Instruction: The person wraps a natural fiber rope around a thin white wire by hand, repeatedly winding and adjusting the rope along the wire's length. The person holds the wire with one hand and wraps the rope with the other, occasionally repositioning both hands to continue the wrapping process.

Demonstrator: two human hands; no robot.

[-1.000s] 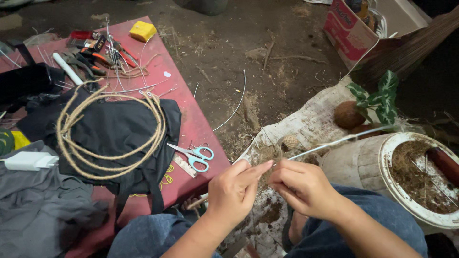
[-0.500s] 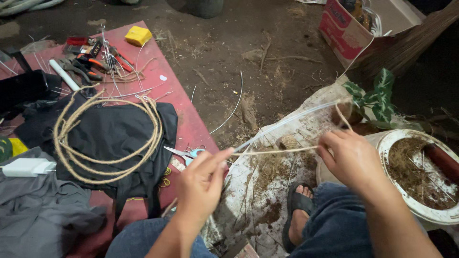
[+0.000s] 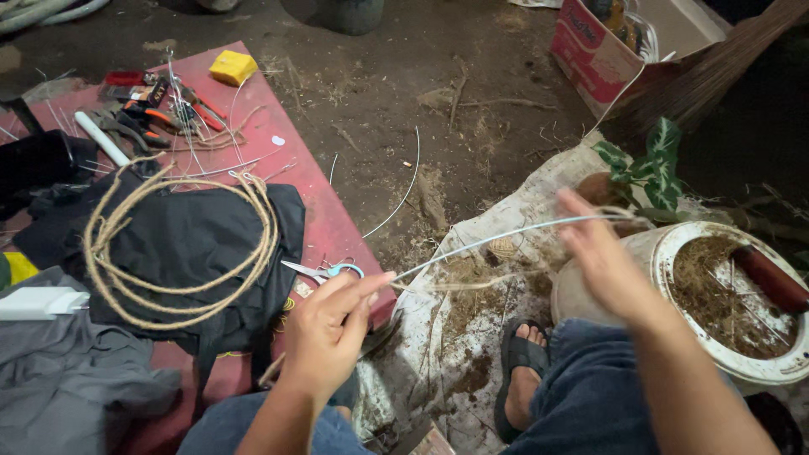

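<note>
Between the two hands a thin pale wire (image 3: pixel 506 238) runs taut, slanting upward from left to right above a soiled white sack (image 3: pixel 472 337) spread on the dirt floor. Left hand (image 3: pixel 330 329) is closed, thumb and forefinger pinching the wire's near end just beside the edge of the red surface (image 3: pixel 324 219). Right hand (image 3: pixel 600 253) is blurred; it sits at the wire's far end, fingers partly extended, and whether it grips the wire cannot be told. Scissors (image 3: pixel 324 270) with light blue handles lie on the red surface, just beside the left hand. Farther left, a coil of tan rope (image 3: pixel 181 244) rests on black cloth (image 3: pixel 185 240). Pliers and cutters (image 3: pixel 152 114) and a yellow block (image 3: pixel 233 66) lie at the surface's far end. A white pot (image 3: pixel 674 253) filled with soil stands just right of the right hand, a sandalled foot (image 3: pixel 522 371) below it.
</note>
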